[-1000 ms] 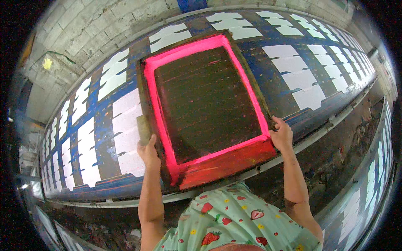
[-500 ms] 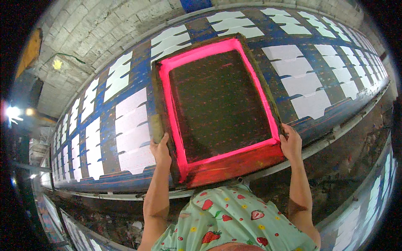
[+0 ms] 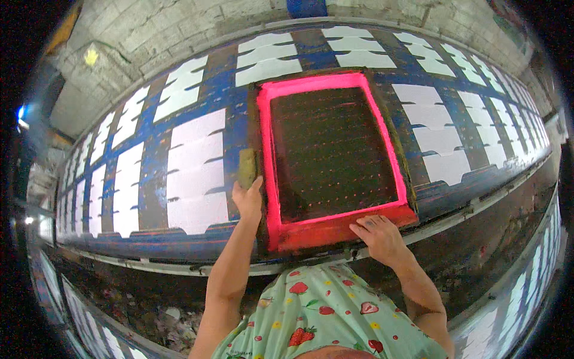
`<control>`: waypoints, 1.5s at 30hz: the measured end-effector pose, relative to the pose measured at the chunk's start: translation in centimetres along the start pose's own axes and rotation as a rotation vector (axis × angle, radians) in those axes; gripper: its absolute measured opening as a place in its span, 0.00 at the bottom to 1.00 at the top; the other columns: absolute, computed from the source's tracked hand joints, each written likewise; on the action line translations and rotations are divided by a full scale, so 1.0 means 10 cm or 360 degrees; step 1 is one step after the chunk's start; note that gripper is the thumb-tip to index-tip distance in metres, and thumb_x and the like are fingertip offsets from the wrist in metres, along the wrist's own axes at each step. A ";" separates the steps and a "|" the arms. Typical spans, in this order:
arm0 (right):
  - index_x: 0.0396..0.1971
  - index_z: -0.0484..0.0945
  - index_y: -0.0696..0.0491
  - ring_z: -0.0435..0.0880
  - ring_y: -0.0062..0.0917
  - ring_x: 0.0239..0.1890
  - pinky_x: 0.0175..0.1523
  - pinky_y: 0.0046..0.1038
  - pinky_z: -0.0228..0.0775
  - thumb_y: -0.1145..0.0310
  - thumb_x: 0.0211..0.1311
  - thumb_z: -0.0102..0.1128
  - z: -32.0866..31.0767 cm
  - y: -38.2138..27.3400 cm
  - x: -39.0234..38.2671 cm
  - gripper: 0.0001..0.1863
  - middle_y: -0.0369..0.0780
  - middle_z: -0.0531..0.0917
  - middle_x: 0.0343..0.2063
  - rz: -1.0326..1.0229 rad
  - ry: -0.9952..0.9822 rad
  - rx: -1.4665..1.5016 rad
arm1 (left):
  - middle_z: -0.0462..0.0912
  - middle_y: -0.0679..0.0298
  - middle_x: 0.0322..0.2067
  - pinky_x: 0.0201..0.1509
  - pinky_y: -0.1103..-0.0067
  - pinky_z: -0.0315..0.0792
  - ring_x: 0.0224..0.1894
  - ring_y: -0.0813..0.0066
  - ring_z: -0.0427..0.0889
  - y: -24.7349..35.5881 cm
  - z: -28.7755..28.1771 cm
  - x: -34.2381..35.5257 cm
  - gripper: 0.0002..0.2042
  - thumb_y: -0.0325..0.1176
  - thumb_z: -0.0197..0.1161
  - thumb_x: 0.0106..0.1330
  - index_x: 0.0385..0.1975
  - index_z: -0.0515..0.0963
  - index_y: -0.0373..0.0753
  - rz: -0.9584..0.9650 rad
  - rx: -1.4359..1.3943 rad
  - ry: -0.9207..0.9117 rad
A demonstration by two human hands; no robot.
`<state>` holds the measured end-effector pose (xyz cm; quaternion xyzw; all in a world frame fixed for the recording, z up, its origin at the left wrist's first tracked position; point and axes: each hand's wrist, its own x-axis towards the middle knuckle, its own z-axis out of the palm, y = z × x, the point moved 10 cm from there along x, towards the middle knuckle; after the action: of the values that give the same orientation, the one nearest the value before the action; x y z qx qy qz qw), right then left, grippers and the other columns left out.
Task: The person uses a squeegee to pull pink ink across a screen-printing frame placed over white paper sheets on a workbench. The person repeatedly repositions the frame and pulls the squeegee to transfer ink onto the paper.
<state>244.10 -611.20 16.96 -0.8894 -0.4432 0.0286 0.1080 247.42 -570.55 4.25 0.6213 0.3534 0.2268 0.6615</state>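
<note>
A screen-printing frame (image 3: pixel 335 232) lies on the long table, its dark mesh (image 3: pixel 335 155) bordered in bright pink, with a red near rail. My left hand (image 3: pixel 248 197) is closed at the frame's left side, around the lower end of an olive-coloured block (image 3: pixel 247 164). The block's full shape is hidden, and I cannot tell whether it touches the frame. My right hand (image 3: pixel 379 238) has its fingers bent over the near rail, right of the middle. White cut pieces (image 3: pixel 196 170) lie in a column left of the frame, and more white pieces (image 3: pixel 433 134) lie to its right.
The long blue-and-brown stained table (image 3: pixel 152 197) carries several more columns of white pieces, in two rows. A pale rail (image 3: pixel 197 267) runs along its near edge. Behind stands a block wall (image 3: pixel 179 36). Another table with white pieces (image 3: pixel 526 293) is at lower right.
The frame has come down square onto the table from a tilted hold. My right hand has moved from its right corner to the near rail. The olive block now stands out beside the frame.
</note>
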 end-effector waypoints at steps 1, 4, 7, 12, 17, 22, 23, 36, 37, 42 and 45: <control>0.61 0.85 0.51 0.85 0.41 0.61 0.70 0.44 0.76 0.70 0.59 0.68 -0.01 -0.04 0.07 0.27 0.43 0.87 0.58 0.0017 0.0014 -0.0018 | 0.89 0.56 0.39 0.47 0.67 0.79 0.40 0.65 0.86 0.03 -0.01 0.02 0.21 0.34 0.82 0.62 0.49 0.82 0.29 0.0083 0.0123 0.0024; 0.60 0.85 0.53 0.87 0.42 0.60 0.68 0.44 0.78 0.71 0.61 0.65 0.10 -0.21 0.41 0.24 0.45 0.88 0.56 -0.0014 -0.0132 -0.0031 | 0.90 0.45 0.42 0.55 0.60 0.80 0.46 0.50 0.89 0.04 -0.07 0.06 0.27 0.40 0.80 0.65 0.54 0.80 0.24 0.0191 0.0485 0.0127; 0.58 0.88 0.49 0.89 0.42 0.56 0.63 0.47 0.80 0.79 0.56 0.62 0.07 -0.09 0.61 0.27 0.44 0.91 0.53 0.0117 -0.0170 0.0033 | 0.83 0.38 0.58 0.68 0.57 0.74 0.63 0.42 0.82 0.15 -0.07 0.02 0.31 0.44 0.73 0.72 0.63 0.77 0.23 0.0439 0.0468 0.0184; 0.60 0.88 0.46 0.89 0.44 0.58 0.65 0.47 0.80 0.81 0.58 0.61 0.12 -0.09 0.36 0.29 0.43 0.91 0.54 0.0211 -0.0191 0.0041 | 0.80 0.39 0.63 0.73 0.59 0.70 0.67 0.41 0.78 0.16 -0.06 -0.05 0.25 0.39 0.63 0.80 0.68 0.75 0.27 0.0542 0.0484 0.0145; 0.61 0.88 0.46 0.88 0.41 0.57 0.63 0.46 0.81 0.81 0.56 0.61 0.19 -0.27 0.21 0.31 0.41 0.91 0.55 0.0193 0.0023 -0.0075 | 0.84 0.44 0.60 0.69 0.63 0.74 0.61 0.50 0.83 0.20 -0.04 -0.05 0.23 0.37 0.60 0.83 0.69 0.75 0.28 0.0630 0.0442 0.0201; 0.60 0.88 0.47 0.88 0.39 0.57 0.63 0.44 0.81 0.78 0.56 0.62 0.22 -0.13 0.44 0.29 0.41 0.89 0.54 0.0085 0.0168 -0.0148 | 0.85 0.47 0.59 0.68 0.66 0.75 0.60 0.57 0.84 0.20 -0.02 -0.04 0.22 0.36 0.60 0.83 0.69 0.75 0.27 0.0621 0.0400 0.0159; 0.61 0.87 0.46 0.88 0.39 0.58 0.63 0.44 0.80 0.76 0.57 0.63 0.24 -0.06 0.54 0.28 0.41 0.89 0.55 0.0055 0.0169 -0.0196 | 0.85 0.48 0.59 0.68 0.66 0.75 0.60 0.57 0.84 0.20 -0.02 -0.04 0.22 0.36 0.60 0.83 0.69 0.75 0.27 0.0601 0.0407 0.0149; 0.59 0.87 0.47 0.88 0.45 0.58 0.63 0.46 0.81 0.76 0.64 0.59 0.20 1.57 2.87 0.24 0.46 0.89 0.55 -0.0043 0.0346 -0.0278 | 0.80 0.48 0.66 0.74 0.68 0.71 0.68 0.61 0.79 0.28 -0.01 -0.10 0.22 0.32 0.58 0.84 0.72 0.73 0.27 0.0410 0.0434 0.0153; 0.59 0.88 0.47 0.88 0.46 0.58 0.63 0.47 0.81 0.77 0.63 0.58 0.19 1.70 3.08 0.25 0.46 0.89 0.54 -0.0041 0.0342 -0.0251 | 0.81 0.49 0.65 0.74 0.68 0.71 0.67 0.62 0.80 0.26 -0.03 -0.10 0.22 0.32 0.58 0.84 0.72 0.74 0.28 0.0390 0.0439 0.0159; 0.57 0.89 0.47 0.91 0.47 0.54 0.58 0.50 0.84 0.73 0.65 0.59 0.05 2.21 3.94 0.22 0.48 0.91 0.52 -0.0083 0.0394 -0.0228 | 0.84 0.53 0.60 0.69 0.70 0.74 0.63 0.65 0.82 0.11 -0.07 -0.05 0.21 0.34 0.59 0.84 0.70 0.75 0.28 0.0280 0.0278 0.0155; 0.57 0.89 0.47 0.92 0.48 0.52 0.57 0.52 0.84 0.74 0.65 0.59 0.00 2.45 4.38 0.21 0.48 0.91 0.50 -0.0020 0.0297 -0.0228 | 0.86 0.56 0.56 0.64 0.72 0.76 0.57 0.68 0.82 0.10 -0.09 -0.06 0.20 0.34 0.59 0.83 0.68 0.78 0.28 0.0306 0.0198 0.0188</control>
<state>289.78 -590.73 13.63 -0.8908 -0.4378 -0.0866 0.0852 246.46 -570.24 5.41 0.6777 0.3442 0.3030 0.5749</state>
